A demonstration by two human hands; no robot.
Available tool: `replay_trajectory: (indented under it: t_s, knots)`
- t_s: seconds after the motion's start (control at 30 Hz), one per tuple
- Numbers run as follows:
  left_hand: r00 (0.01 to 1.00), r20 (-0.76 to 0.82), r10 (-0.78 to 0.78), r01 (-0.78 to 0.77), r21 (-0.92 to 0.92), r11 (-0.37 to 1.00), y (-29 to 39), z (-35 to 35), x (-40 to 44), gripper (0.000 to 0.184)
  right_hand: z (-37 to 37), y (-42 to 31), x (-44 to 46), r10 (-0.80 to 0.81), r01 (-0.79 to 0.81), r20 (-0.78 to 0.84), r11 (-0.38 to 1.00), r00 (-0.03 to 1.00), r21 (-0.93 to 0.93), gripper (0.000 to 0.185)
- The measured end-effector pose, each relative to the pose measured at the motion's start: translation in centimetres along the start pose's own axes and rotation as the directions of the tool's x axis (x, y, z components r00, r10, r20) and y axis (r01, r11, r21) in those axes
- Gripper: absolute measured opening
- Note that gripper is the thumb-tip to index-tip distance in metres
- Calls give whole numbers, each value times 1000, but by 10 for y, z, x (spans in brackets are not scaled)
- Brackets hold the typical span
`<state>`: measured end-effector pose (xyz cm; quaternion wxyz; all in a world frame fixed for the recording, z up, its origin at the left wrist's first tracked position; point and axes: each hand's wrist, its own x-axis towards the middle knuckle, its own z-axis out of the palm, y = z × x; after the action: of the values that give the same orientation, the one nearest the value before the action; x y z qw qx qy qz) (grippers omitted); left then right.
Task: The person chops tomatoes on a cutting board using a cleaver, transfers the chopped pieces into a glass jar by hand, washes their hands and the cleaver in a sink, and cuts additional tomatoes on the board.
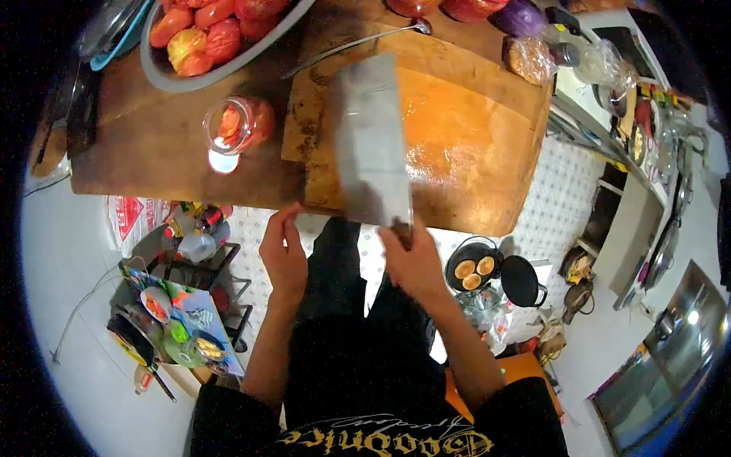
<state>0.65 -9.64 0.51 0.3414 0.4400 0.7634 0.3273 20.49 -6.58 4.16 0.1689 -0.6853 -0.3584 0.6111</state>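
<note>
My right hand (415, 263) is wrapped round the handle of a wide-bladed cleaver (371, 137). Its blade points away from me over the wet wooden cutting board (472, 107), and I cannot tell whether it touches the wood. Near the table's front edge, left of the board, my left hand (285, 255) holds nothing, its fingers loosely curled and apart. A glass jar (228, 126) with red tomato pieces in it stands beyond that hand. Farther off, a grey basin (221, 76) holds several peeled tomatoes (222, 40).
A long-handled spoon (358, 49) lies along the board's far left edge. At the back right are a purple onion (520, 17) and a plastic-wrapped item (529, 59). Below the table, a round pan (472, 266) contains three browned rounds. A shelf with dishes (171, 316) is at left.
</note>
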Motion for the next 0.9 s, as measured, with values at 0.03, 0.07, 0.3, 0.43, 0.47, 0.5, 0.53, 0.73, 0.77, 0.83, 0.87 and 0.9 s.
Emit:
replay_trajectory:
  t_s: [0.03, 0.07, 0.3, 0.43, 0.47, 0.5, 0.53, 0.73, 0.77, 0.83, 0.87, 0.9]
  knots:
    - [998, 45, 51, -56, 128, 990, 1, -3, 3, 26, 11, -1, 3, -39, 39, -9, 999, 999, -15, 26]
    - [997, 56, 61, -67, 123, 990, 3, -1, 8, 26, 18, -3, 7, -79, 78, -19, 997, 997, -30, 27]
    - [926, 278, 255, -340, 321, 884, 20, 13, 25, 40, -1, -7, 18, -96, 66, -156, 980, 983, -187, 31]
    - [935, 250, 251, -335, 393, 856, 23, 24, 25, 43, -49, 3, 36, -203, 166, -222, 971, 954, -173, 28]
    - [933, 254, 255, -342, 406, 848, 22, 25, 24, 44, -66, 0, 40, -153, 134, -146, 983, 977, -128, 28]
    - [935, 251, 249, -339, 436, 834, 22, 27, 24, 45, -83, -2, 45, -102, 96, -69, 991, 992, -89, 28]
    - [941, 238, 241, -325, 435, 840, 23, 29, 23, 45, -101, -15, 44, -89, 88, -17, 993, 996, -82, 29]
    - [949, 207, 238, -311, 480, 820, 25, 37, 20, 47, -188, -90, 54, -391, 286, 78, 508, 917, -813, 29]
    - [948, 191, 254, -316, 497, 808, 24, 41, 19, 46, -198, -90, 67, -436, 342, 110, 502, 893, -794, 29]
    - [945, 176, 275, -326, 505, 799, 21, 44, 20, 46, -208, -88, 89, -540, 410, 180, 343, 822, -845, 25]
    - [942, 167, 292, -336, 518, 787, 20, 45, 19, 46, -210, -78, 99, -590, 449, 221, 274, 777, -850, 24]
    - [951, 171, 257, -309, 492, 814, 18, 46, 19, 51, -207, -73, 100, -584, 464, 238, 273, 776, -842, 24]
